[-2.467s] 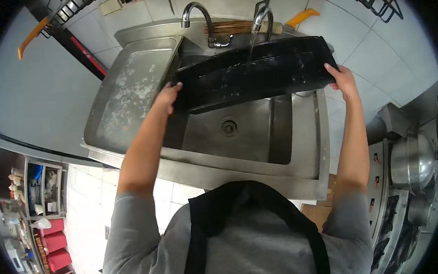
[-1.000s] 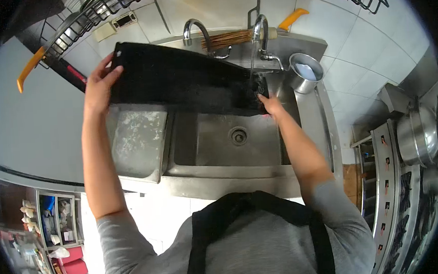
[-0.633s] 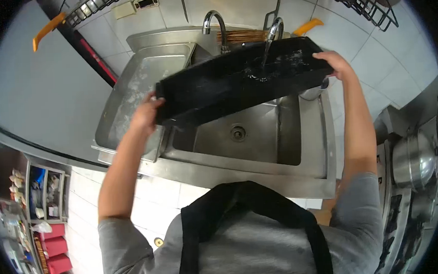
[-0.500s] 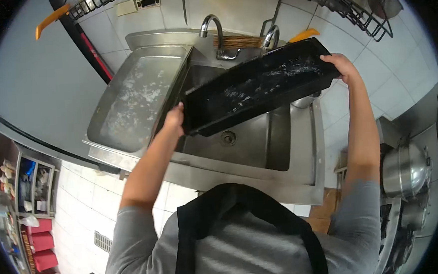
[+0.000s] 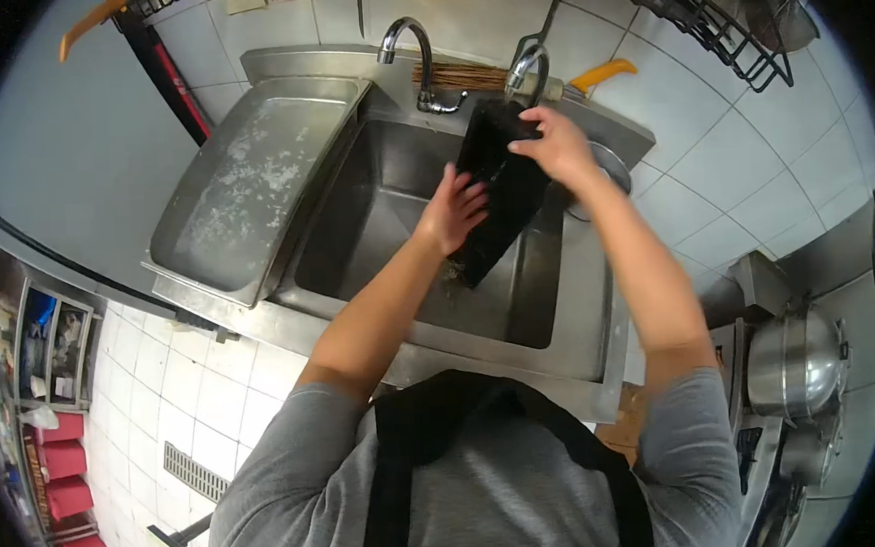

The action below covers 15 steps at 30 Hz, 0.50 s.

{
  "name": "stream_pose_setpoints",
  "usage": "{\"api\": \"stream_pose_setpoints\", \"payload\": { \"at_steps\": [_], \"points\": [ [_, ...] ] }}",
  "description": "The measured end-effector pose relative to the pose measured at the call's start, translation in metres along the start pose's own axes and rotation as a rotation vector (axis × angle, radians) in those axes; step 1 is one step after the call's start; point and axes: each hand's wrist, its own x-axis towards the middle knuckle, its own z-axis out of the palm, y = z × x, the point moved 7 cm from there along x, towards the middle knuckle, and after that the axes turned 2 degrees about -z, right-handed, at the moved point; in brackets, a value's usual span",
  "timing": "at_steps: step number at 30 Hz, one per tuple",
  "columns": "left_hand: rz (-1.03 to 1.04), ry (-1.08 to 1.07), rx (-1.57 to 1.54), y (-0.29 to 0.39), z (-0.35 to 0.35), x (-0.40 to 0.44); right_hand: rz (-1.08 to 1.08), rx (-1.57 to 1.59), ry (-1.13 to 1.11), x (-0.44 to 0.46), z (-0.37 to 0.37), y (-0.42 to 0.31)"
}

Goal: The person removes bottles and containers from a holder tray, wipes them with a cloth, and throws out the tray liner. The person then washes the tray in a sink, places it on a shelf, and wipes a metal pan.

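Note:
A long black rectangular tub (image 5: pixel 504 184) stands tilted in the sink basin (image 5: pixel 354 218), its upper end close to the right faucet (image 5: pixel 530 72). My left hand (image 5: pixel 454 212) is at the tub's left side with fingers spread; whether it touches the tub is unclear. My right hand (image 5: pixel 555 151) is over the tub's upper right edge, thumb and forefinger apart, and does not visibly grip it. Part of the tub is hidden behind this hand.
Left of the basin lies a large metal tray (image 5: pixel 242 195) of cloudy water with pale floating bits. A second faucet (image 5: pixel 414 59) rises behind the sink. An orange-handled tool (image 5: pixel 606 73) and a bundle of thin sticks (image 5: pixel 470 74) lie along the back ledge. A wire rack (image 5: pixel 692 12) hangs above.
The black tub has gone from being held level across the sink by both hands to standing steeply in the basin. Both hands have moved closer together and loosened from its ends.

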Motion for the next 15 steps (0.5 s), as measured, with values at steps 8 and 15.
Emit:
{"api": "stream_pose_setpoints", "payload": {
  "at_steps": [8,15],
  "points": [
    [0.116,0.278,-0.047,0.050,0.026,0.004,0.106,0.996,0.153,-0.023,0.049,0.039],
    [0.189,0.411,0.042,0.092,0.023,-0.065,0.727,1.762,0.542,0.032,0.177,0.264]
  ]
}}
